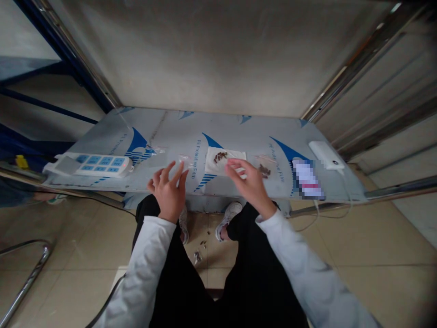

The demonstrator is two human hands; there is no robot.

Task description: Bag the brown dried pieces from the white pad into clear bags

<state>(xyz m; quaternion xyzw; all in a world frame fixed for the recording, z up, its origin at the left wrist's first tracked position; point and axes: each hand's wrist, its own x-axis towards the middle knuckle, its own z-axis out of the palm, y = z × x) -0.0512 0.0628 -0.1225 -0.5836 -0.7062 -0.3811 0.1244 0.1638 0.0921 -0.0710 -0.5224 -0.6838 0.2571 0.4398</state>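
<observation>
My left hand [169, 189] hovers at the shelf's front edge with its fingers spread. Just beyond its fingertips lies a small clear plastic bag [185, 159]. My right hand [251, 186] has thumb and forefinger pinched together at the right side of a white paper square [212, 166]. Whatever the pinch holds, if anything, is too small to make out. Small dark brown pieces [220, 157] lie in a loose cluster on the paper, left of those fingertips. Right of the hand rests a clear bag [265, 167] with more brown pieces inside.
A white power strip [102, 165] lies at the left of the film-covered metal shelf [225, 125]. At the right are a phone [307, 179] and a white power bank [326, 155] with a cable. Another clear bag [157, 150] lies left of centre. Bits litter the floor [198, 256].
</observation>
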